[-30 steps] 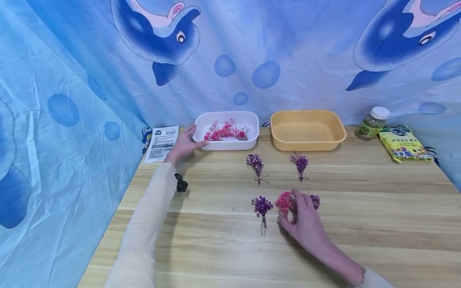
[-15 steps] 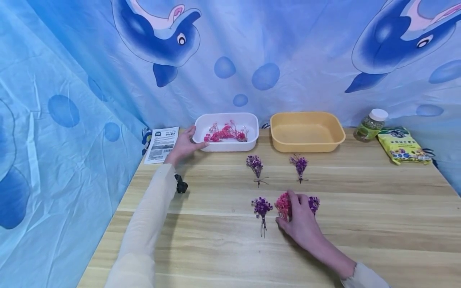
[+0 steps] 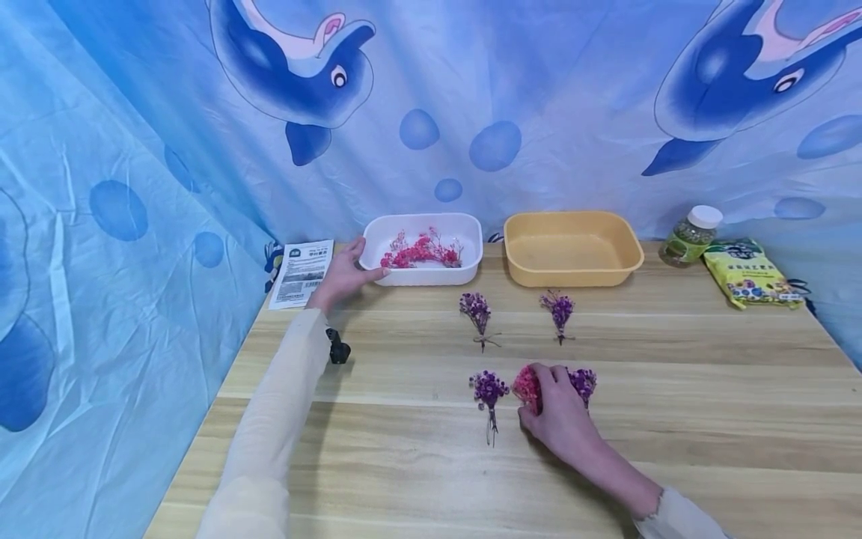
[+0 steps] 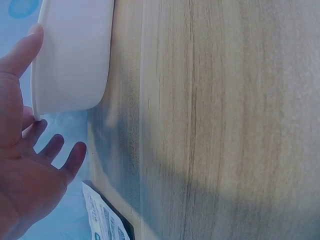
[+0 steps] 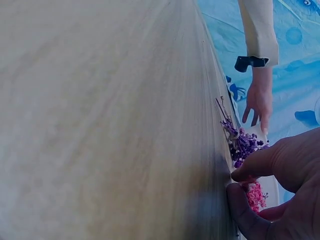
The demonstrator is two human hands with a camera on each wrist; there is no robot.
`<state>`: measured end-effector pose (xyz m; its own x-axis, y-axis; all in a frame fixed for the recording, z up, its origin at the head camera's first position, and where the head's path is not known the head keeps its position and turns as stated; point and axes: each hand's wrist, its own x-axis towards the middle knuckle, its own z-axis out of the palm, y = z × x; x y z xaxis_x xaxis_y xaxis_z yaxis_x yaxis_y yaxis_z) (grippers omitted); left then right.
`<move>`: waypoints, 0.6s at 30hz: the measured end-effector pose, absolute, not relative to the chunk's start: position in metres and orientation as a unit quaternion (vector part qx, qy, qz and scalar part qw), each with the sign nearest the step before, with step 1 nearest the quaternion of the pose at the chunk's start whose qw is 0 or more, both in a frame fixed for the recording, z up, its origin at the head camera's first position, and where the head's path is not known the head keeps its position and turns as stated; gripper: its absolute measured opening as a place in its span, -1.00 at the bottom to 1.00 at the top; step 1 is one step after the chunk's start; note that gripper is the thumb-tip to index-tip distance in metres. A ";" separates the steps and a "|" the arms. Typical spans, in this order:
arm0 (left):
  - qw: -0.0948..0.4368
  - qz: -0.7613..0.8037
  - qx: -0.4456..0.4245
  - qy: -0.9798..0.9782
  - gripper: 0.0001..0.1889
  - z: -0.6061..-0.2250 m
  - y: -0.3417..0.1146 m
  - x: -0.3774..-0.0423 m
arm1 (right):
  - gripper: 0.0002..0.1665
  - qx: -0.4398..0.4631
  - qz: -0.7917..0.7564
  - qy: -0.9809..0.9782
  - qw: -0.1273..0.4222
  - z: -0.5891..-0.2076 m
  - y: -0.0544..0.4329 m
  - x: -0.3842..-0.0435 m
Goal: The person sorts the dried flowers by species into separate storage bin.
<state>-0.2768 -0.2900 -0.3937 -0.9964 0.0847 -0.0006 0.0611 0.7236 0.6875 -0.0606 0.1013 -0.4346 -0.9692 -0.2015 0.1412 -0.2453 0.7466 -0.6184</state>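
Observation:
My right hand (image 3: 560, 413) pinches a small bunch of pink dried flowers (image 3: 525, 388) low over the table; its stems are hidden behind the fingers. In the right wrist view the thumb and a fingertip nearly meet, with the pink blooms (image 5: 256, 196) just beyond. Purple dried-flower bunches lie close on both sides, one to the left (image 3: 489, 391) and one partly covered on the right (image 3: 583, 382). At the back, my left hand (image 3: 342, 275) holds the left corner of a white plastic basin (image 3: 431, 277), thumb on the front rim. Pink dried flowers (image 3: 424, 251) lie inside it.
Two more purple bunches lie behind, one left (image 3: 477, 313) and one right (image 3: 559, 311). A yellow basin (image 3: 572, 277) stands beside the white one. Further right are a lidded jar (image 3: 690, 238) and a yellow packet (image 3: 750, 277). A printed sachet (image 3: 301, 273) lies far left.
My right hand has shifted slightly down and left on the table, with the pink bunch settling between the purple ones. My left hand stays at the white basin.

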 end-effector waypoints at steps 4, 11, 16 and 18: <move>0.014 0.370 0.040 0.928 0.06 -0.395 -0.290 -0.277 | -0.15 0.129 0.341 -0.930 0.051 -0.435 0.102 -0.059; 0.014 0.367 0.038 0.929 0.07 -0.397 -0.291 -0.277 | -0.18 0.140 0.357 -0.921 0.063 -0.433 0.104 -0.056; 0.015 0.368 0.037 0.929 0.07 -0.397 -0.292 -0.278 | -0.19 0.153 0.367 -0.914 0.081 -0.432 0.107 -0.057; 0.016 0.369 0.035 0.929 0.07 -0.396 -0.292 -0.278 | -0.18 0.162 0.372 -0.909 0.094 -0.430 0.108 -0.058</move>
<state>-0.2784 -0.2915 -0.3956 -0.9970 0.0769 -0.0040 0.0532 0.7251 0.6866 -0.0582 0.1076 -0.4302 -0.9296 -0.2251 0.2918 -0.3651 0.6699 -0.6465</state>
